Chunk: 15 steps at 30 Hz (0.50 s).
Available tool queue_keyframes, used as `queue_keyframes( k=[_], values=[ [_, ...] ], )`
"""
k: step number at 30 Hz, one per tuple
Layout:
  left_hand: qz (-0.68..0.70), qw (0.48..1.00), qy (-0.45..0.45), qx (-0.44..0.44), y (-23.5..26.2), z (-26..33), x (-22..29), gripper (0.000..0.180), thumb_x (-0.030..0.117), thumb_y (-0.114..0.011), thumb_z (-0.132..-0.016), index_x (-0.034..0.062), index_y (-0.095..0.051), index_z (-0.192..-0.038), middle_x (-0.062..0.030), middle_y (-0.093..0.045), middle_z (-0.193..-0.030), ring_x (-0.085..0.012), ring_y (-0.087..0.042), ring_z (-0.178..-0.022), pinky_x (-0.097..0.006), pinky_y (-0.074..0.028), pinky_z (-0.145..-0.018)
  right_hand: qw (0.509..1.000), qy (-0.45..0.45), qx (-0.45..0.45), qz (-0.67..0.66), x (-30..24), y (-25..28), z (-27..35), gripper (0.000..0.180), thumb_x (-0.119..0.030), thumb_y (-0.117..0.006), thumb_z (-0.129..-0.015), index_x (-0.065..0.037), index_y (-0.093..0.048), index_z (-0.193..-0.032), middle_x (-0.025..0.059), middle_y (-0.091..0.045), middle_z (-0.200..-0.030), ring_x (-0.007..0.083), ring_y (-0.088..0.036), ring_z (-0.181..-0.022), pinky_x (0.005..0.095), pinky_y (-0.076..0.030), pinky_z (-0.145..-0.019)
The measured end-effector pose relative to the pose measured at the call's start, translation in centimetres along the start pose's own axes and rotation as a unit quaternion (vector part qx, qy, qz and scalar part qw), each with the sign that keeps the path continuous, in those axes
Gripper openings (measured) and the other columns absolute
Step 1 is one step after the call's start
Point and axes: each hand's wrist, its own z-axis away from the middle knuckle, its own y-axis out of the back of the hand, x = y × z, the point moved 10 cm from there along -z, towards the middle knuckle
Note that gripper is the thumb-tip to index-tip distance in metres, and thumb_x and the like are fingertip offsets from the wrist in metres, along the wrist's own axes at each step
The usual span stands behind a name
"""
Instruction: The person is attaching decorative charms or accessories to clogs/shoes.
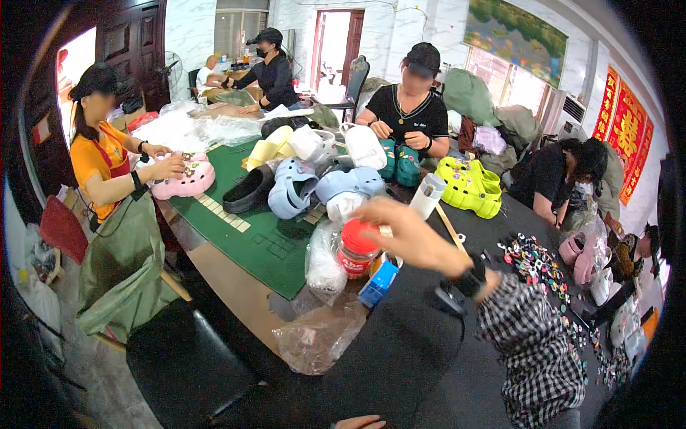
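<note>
White marbled walls [189,28] enclose the room, with a long bench [407,343] under a dark cover crossing the foreground. Its left part carries a green mat [279,268]. Left of it stands a co-worker in an orange top [107,161], one hand on a pink clog [187,180]; across the bench another, in a black top [389,111], has both hands just above dark green clogs [409,168]. From the lower right comes the person's checked sleeve [539,350], with a black wristband [470,279] at its end. Pale blue clogs [291,187] and a black clog [246,189] lie heaped mid-bench; yellow-green clogs [468,187] sit to their right. An empty-looking clear bag [321,339] lies near the front.

Reaching leftward, the right hand [411,232] has its fingers stretched over a jar [355,261] with a red lid; whether they touch it or pinch anything, I cannot tell. This jar stands between a plastic-wrapped white bundle [325,268] and a small blue box [379,284]. Only part of the left hand [361,422] shows at the lower edge, its grip hidden. Tiny colourful charms [536,261] lie scattered at right.
</note>
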Motion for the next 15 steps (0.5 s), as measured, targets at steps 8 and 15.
queue_keyframes(
  k=[8,15],
  values=[
    [-0.056,0.997,-0.055,-0.029,-1.1,0.2,2.1,0.024,-0.008,-0.056,-0.084,-0.0008,-0.067,-0.105,-0.0160,-0.064,-0.108,-0.0344,-0.061,-0.097,-0.041,-0.049,-0.084,0.966,0.087,-0.151,-0.192,-13.0,-5.8,12.6,0.027,-0.015,-0.061,-0.093,-0.002,-0.059,-0.117,0.0134,-0.059,-0.118,0.0319,-0.060,-0.107,0.0391,-0.052,-0.089],
    [-0.044,0.993,0.058,-0.096,-0.4,1.3,2.1,0.021,-0.005,-0.055,-0.085,-0.0004,-0.068,-0.101,-0.0167,-0.064,-0.105,-0.0343,-0.063,-0.092,-0.039,-0.050,-0.084,0.957,0.165,-0.133,-0.197,-17.9,-9.6,17.6,0.022,-0.018,-0.063,-0.088,-0.005,-0.057,-0.104,0.0127,-0.056,-0.097,0.0329,-0.062,-0.087,0.0398,-0.054,-0.074]
  ],
)
